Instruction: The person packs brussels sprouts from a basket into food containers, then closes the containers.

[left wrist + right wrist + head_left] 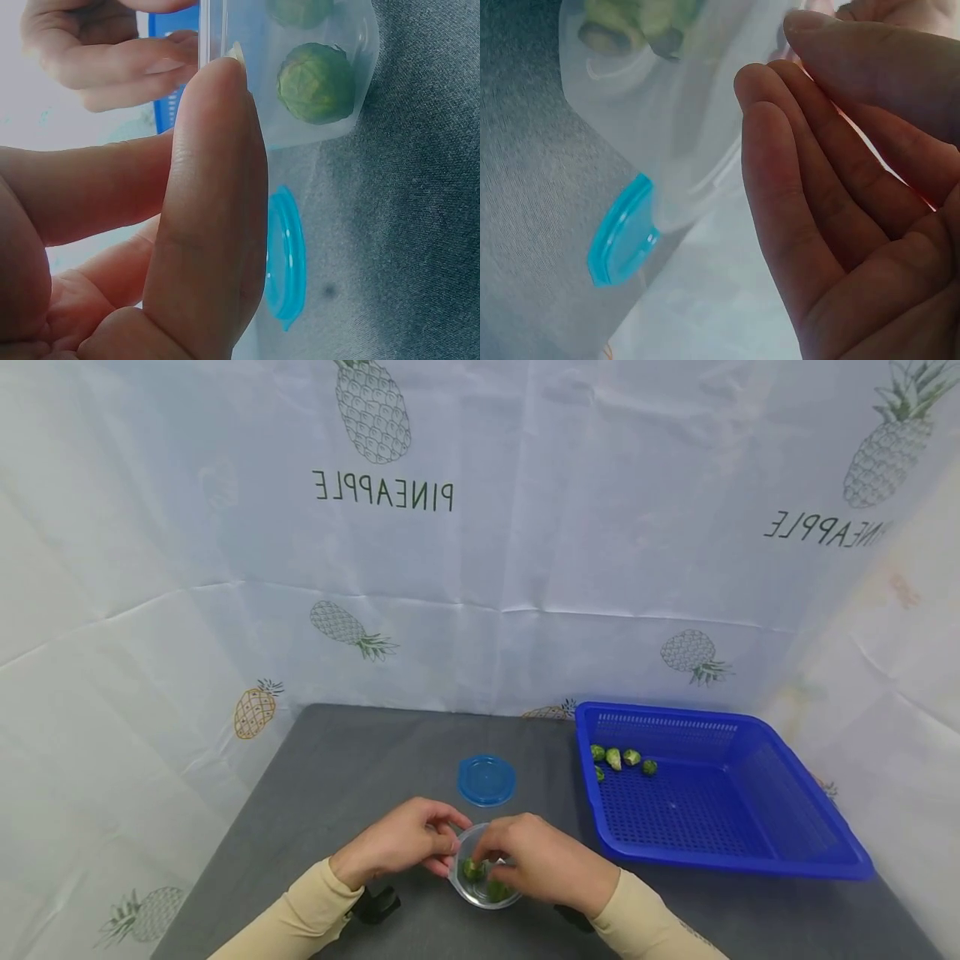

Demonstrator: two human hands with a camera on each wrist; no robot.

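A clear plastic container (467, 841) stands on the grey tabletop with Brussels sprouts (316, 82) at its bottom. My left hand (401, 843) holds its left side at the rim, thumb and fingers on the edge. My right hand (551, 862) reaches over the opening from the right, fingertips pointing down into it in the head view. In the right wrist view, its fingers (772, 161) are gently bent with nothing between them, near the container's rim. That hand hides part of the container in the head view. Beyond the container lies a round blue lid (487, 780).
At the right stands a blue plastic basket (723, 858) with slotted walls; several Brussels sprouts (632, 757) lie in its far left corner. A white curtain (480, 552) with pineapple prints hangs behind the table (360, 752) and at both sides.
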